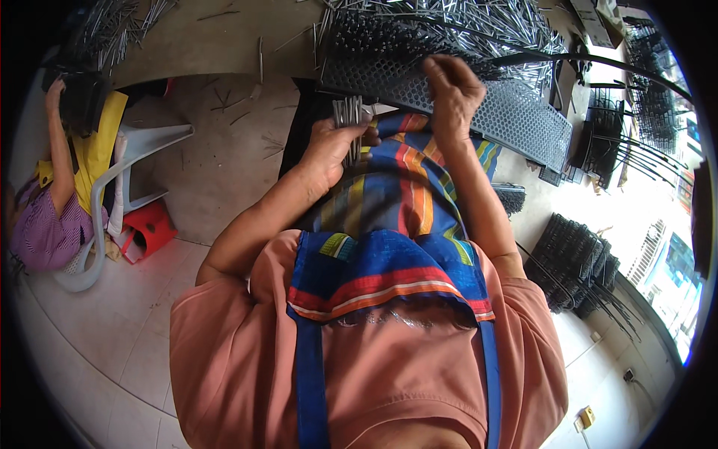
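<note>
My left hand (326, 154) is closed around a bundle of short silvery metal rods (347, 111), whose ends stick up past the fingers. To the right, my right hand (456, 96) hovers over a dark tray with a honeycomb of holes (520, 126). Its thumb and fingers are pinched together; anything between them is too small to make out. Many dark upright pins (389, 46) fill the far left part of the tray. The tray slopes down to the right in front of my lap, which a striped apron (407, 176) covers.
Behind the tray lies a big heap of loose metal rods (497, 30). A dark curved bar (583, 57) crosses over it. Stacked black racks (572, 262) stand on the floor at right. At left, another person (56, 217) sits on a grey plastic chair (101, 224) beside a red container (149, 228).
</note>
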`<state>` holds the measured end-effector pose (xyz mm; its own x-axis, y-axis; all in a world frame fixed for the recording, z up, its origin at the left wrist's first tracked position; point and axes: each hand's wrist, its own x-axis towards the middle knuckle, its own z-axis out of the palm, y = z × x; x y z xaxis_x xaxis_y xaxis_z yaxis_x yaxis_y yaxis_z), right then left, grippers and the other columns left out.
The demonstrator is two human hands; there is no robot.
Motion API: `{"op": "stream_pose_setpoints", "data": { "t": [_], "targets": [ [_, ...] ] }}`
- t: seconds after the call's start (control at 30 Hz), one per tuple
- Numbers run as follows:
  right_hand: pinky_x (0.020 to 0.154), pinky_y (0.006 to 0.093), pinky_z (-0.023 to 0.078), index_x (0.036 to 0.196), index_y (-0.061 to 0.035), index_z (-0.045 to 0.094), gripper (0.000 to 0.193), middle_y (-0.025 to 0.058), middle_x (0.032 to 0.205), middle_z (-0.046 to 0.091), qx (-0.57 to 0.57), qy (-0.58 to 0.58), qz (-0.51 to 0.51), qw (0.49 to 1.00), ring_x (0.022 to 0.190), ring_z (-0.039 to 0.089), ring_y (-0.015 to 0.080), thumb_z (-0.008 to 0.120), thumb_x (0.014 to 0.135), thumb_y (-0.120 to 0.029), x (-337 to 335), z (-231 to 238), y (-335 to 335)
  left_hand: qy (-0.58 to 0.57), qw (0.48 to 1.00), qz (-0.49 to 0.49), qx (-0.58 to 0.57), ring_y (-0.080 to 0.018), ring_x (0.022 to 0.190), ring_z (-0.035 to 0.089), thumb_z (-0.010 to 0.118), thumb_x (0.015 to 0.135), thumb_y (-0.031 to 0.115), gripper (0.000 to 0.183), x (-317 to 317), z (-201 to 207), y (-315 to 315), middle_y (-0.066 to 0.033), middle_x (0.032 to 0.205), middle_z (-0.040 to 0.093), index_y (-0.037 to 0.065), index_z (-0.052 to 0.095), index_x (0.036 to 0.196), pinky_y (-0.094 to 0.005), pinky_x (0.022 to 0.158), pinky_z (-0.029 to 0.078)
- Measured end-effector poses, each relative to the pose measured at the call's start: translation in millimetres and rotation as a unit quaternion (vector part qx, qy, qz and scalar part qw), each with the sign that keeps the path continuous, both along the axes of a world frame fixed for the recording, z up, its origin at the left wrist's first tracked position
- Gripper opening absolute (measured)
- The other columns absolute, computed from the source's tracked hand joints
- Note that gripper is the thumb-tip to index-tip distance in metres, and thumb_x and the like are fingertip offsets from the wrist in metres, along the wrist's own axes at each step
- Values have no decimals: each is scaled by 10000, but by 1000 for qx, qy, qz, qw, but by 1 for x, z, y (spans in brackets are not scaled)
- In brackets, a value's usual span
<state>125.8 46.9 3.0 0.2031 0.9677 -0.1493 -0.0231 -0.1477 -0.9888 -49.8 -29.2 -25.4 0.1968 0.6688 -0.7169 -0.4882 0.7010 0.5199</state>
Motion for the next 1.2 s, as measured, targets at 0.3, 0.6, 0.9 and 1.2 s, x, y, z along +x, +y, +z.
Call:
{"op": "stream_pose_setpoints", "data": {
  "t": [0.3, 0.6, 0.9, 1.2],
  "targets": [
    [655, 191, 452, 871, 5, 700, 104, -10, 778, 638, 250, -186, 32, 950, 718, 558, 46, 710, 786, 64, 3, -4, 20, -10, 999, 27, 34, -228, 766, 697, 589, 857, -6, 200, 3, 8, -3, -139, 900, 704, 15, 649, 1047, -325, 629, 556],
    [587, 230, 460, 857, -12, 706, 103, 59, 741, 633, 252, -346, 54, 902, 622, 588, 110, 734, 760, 10, -6, -14, 21, -40, 999, 6, 28, -238, 806, 700, 564, 876, -3, 227, -3, 3, 3, -141, 962, 709, 6, 638, 1090, -330, 662, 559],
    [583, 241, 462, 868, -9, 711, 113, 66, 725, 651, 230, -391, 64, 889, 633, 614, 119, 736, 765, -50, -5, -10, 16, -55, 998, 28, 31, -243, 780, 701, 600, 843, -29, 194, -4, 4, 9, -153, 916, 707, -26, 648, 1030, -336, 645, 565],
    [549, 206, 429, 861, 14, 708, 130, 38, 701, 666, -190, -7, 281, 941, 612, 573, 66, 733, 775, -81, -13, -8, -3, -68, 997, -7, 20, -249, 801, 705, 612, 850, -26, 182, -7, 16, 6, -159, 925, 708, -19, 655, 1027, -363, 680, 586]
  ]
}}
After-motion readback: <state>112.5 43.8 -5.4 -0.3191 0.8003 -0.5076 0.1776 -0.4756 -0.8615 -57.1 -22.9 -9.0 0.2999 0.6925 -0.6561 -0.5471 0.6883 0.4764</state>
